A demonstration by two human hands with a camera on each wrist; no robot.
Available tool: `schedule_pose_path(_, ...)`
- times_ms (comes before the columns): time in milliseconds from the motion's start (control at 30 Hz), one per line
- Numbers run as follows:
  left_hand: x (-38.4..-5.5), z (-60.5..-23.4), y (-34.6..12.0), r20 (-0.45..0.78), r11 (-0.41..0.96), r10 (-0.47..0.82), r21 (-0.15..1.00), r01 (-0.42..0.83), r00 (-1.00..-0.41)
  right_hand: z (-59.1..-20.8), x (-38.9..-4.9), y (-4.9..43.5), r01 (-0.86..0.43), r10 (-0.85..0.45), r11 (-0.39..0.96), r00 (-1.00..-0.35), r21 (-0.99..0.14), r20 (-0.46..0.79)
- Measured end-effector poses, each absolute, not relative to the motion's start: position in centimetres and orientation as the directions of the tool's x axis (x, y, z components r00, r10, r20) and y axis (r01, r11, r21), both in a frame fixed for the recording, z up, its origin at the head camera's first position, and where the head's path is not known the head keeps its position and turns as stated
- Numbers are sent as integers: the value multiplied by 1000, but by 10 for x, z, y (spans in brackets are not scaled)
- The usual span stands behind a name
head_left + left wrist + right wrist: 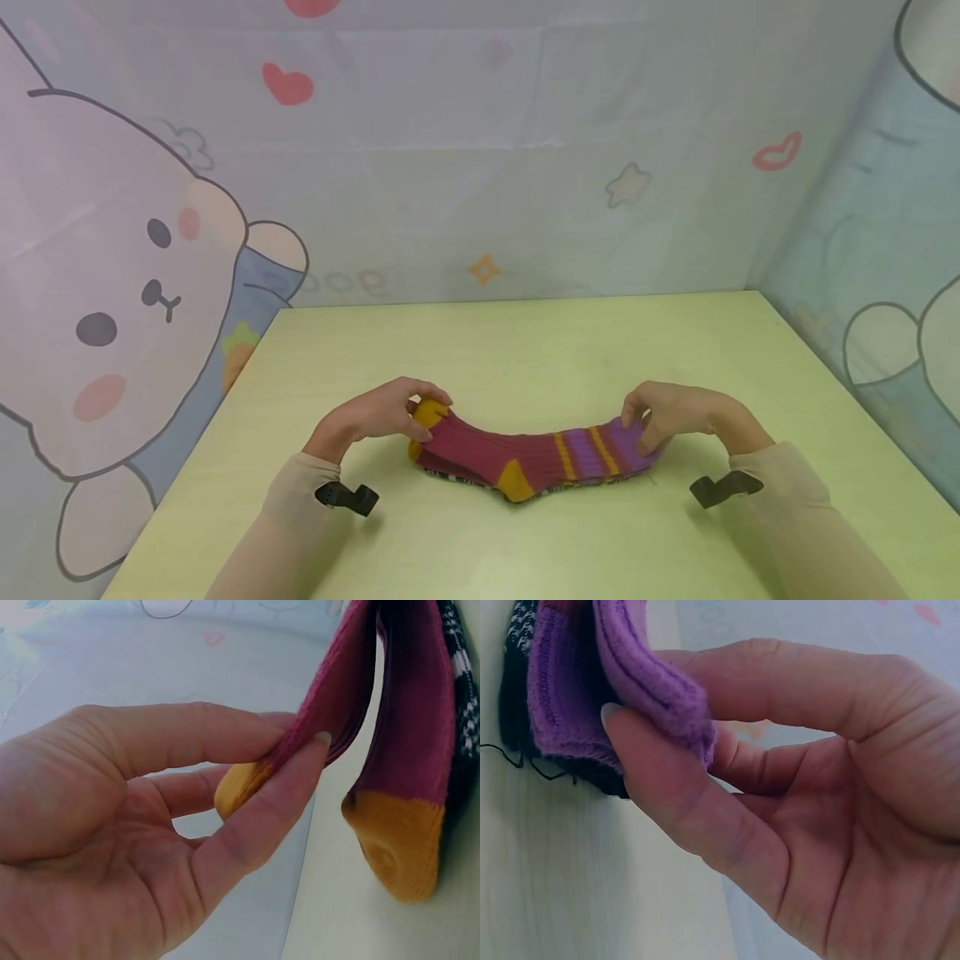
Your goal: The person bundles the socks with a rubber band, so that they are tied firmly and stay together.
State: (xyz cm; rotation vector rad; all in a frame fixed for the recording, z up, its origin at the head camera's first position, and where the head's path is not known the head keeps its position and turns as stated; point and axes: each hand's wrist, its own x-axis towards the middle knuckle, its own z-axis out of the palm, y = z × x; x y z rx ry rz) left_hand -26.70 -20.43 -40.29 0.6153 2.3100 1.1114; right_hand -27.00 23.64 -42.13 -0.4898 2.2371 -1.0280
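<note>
A maroon sock (480, 450) with a mustard toe and heel and a purple striped cuff stretches between both hands. Its left end is pinched near the toe by my left hand (386, 414), thumb on one face and fingers on the other. At the other end my right hand (678, 417) pinches the purple cuff (656, 682). Directly beneath lies a matching maroon sock (409, 765) with a mustard toe, its toe apart from the lifted one. Under that is a black-and-white patterned sock (461, 697), mostly hidden.
The socks are on a pale yellow-green table (525, 358). Behind it hangs a light curtain (465, 167) printed with hearts and stars, and printed cloth also stands at both sides. A loose dark thread (551, 772) trails from the cuff end of the pile.
</note>
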Motion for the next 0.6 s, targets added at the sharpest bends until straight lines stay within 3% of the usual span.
schedule_pose_path(367,-268,-407,-200,-246,625,557,754,205,-793,-422,-268,236,-83,-555,616,-752,-783,-357)
schedule_pose_path(600,-268,-408,-198,-245,681,531,693,237,-811,-416,-268,233,-193,-601,618,-742,-762,-299)
